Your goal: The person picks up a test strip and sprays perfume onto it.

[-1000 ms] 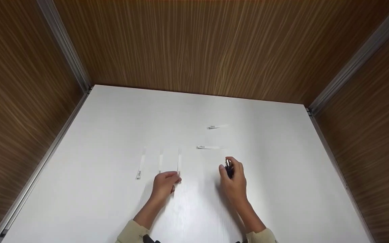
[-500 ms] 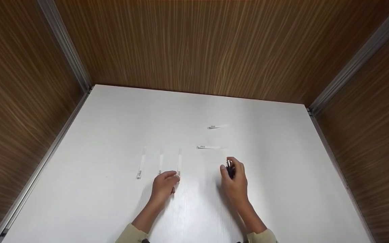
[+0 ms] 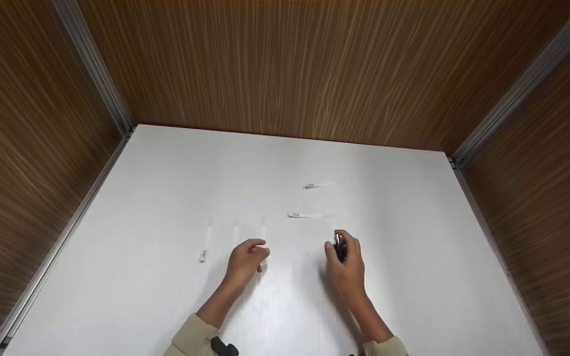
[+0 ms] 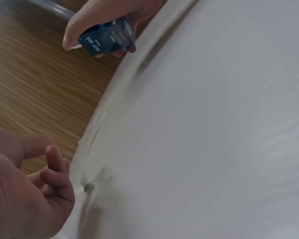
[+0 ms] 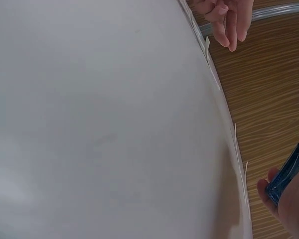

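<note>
My right hand grips a small blue perfume bottle with lettering on its side and a metal nozzle, held above the white table. Left of it, my left hand hovers with loosely bent fingers and nothing in its grasp. Under and just beyond those fingers lie two white paper strips, a middle one and a right one, their near ends hidden by the hand. Another strip with a printed, folded end lies farther left. Beyond the bottle, two more strips lie crosswise, a nearer one and a farther one.
The white tabletop is enclosed by wood-grain panels, with a back panel and one on each side. Metal rails run up the corners. Sleeve cuffs show at the front edge.
My left hand has come off the near end of the right-hand strip, shifting slightly forward and up. The right hand keeps hold of the perfume bottle, drifting a little to the right.
</note>
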Available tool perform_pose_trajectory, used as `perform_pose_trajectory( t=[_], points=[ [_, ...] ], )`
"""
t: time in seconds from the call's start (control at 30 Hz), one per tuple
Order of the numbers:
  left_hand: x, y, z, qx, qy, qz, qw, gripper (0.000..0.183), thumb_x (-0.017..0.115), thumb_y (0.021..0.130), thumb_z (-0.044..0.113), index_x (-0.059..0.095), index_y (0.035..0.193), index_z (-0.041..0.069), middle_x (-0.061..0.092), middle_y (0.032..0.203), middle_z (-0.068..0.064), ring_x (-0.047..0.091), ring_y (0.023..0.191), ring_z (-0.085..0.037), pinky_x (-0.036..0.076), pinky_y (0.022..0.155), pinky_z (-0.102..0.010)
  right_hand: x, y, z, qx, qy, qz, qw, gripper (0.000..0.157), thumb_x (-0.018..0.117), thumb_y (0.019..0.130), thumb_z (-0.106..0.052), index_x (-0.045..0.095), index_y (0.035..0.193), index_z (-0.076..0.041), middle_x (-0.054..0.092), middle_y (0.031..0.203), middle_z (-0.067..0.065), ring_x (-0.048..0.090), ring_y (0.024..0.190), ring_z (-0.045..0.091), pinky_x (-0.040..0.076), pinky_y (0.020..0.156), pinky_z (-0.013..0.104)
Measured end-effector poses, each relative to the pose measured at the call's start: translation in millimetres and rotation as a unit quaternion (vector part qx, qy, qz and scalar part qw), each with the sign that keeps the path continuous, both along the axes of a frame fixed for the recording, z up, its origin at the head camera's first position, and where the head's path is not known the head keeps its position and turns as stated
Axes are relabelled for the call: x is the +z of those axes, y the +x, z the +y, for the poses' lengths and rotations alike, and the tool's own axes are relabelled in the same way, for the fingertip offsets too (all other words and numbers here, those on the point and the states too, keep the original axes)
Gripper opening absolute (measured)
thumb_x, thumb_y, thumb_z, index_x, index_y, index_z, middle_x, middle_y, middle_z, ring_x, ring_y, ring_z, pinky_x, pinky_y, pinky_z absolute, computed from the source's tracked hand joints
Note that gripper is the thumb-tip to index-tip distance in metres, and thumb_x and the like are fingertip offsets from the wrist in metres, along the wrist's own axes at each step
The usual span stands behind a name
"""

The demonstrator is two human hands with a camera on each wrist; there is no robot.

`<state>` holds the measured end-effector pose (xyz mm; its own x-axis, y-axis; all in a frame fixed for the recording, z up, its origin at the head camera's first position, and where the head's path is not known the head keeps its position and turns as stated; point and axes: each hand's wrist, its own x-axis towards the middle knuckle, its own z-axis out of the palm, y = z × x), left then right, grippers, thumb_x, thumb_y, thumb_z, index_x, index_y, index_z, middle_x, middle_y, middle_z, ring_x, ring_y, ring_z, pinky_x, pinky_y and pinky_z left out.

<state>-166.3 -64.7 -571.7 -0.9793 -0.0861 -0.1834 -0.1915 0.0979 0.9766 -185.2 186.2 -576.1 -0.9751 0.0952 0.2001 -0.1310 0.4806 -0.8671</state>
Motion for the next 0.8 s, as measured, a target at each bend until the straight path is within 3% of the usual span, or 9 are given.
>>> perform_pose_trajectory(
  t=[0.23, 0.43, 0.8],
  points=[
    [4.9, -18.8, 0, -0.019, 0.002, 0.001, 0.9998, 0.041, 0.064, 0.095, 0.017, 0.06, 0.131, -0.004, 0.07, 0.109, -0.016, 0.052, 0.057, -0.012, 0.048, 0.064, -0.029, 1.8, -0.4, 8, -0.003, 0.014, 0.016, 1.0, 0.041, 0.063, 0.098, -0.035, 0.055, 0.136, -0.021, 0.054, 0.124, 0.001, 0.052, 0.102, 0.018, 0.044, 0.09, 0.042],
    [8.1, -36.2, 6, -0.04, -0.024, 0.002, 0.9989, 0.041, 0.063, 0.096, 0.021, 0.061, 0.132, 0.0, 0.069, 0.111, -0.014, 0.057, 0.06, -0.015, 0.046, 0.055, -0.026, 2.5, 0.3, 16, -0.011, 0.014, 0.016, 1.0, 0.04, 0.063, 0.099, -0.036, 0.054, 0.136, -0.026, 0.053, 0.126, 0.0, 0.052, 0.107, 0.018, 0.044, 0.093, 0.042],
    [10.5, -67.4, 19, -0.048, -0.072, 0.011, 0.9962, 0.037, 0.062, 0.097, 0.019, 0.063, 0.129, 0.001, 0.07, 0.107, -0.011, 0.064, 0.066, -0.02, 0.049, 0.064, -0.028, 1.5, 1.3, 29, -0.016, 0.019, 0.014, 1.0, 0.043, 0.062, 0.099, -0.037, 0.054, 0.138, -0.02, 0.052, 0.127, 0.002, 0.051, 0.104, 0.018, 0.044, 0.09, 0.042]
  ],
)
